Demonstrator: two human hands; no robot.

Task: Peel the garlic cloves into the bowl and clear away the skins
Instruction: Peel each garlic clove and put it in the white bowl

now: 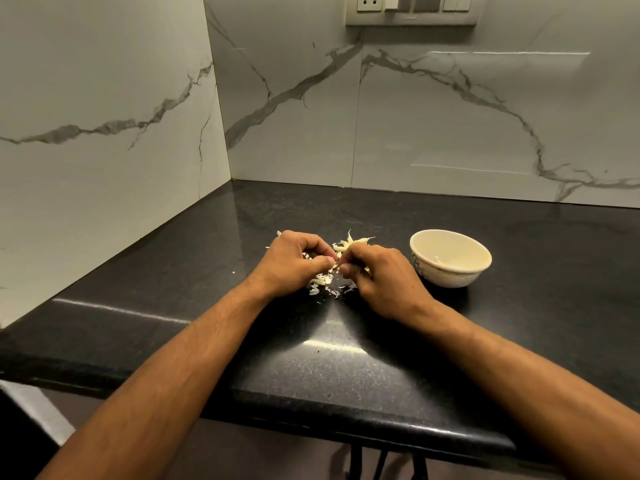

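Surface: black speckled stone surface (346,368), glossy, running into a corner where two white marble-veined wall panels (450,126) meet; its front edge is rounded.
Left hand: the left hand (294,259) rests low over the middle of the surface, fingers curled in, thumb and fingertips pinching a small pale garlic clove (335,263) between the two hands.
Right hand: the right hand (379,275) sits just beside the left, fingers also curled, thumb and forefinger pinching the same clove from the other side; how much skin is on it is too small to tell.
Garlic pile: a cluster of pale yellowish unpeeled garlic cloves (351,244) lies on the surface just behind the hands, towards the back edge.
Skins: thin white papery garlic skins (323,287) are scattered on the surface beneath and in front of the hands.
Bowl: a round cream ceramic bowl with a dark pattern on its outside (450,271) stands upright to the right of the right hand, near but apart from it; a small pale piece lies inside.
Wall fitting: a grey switch and socket plate (412,10) is mounted high on the back wall.
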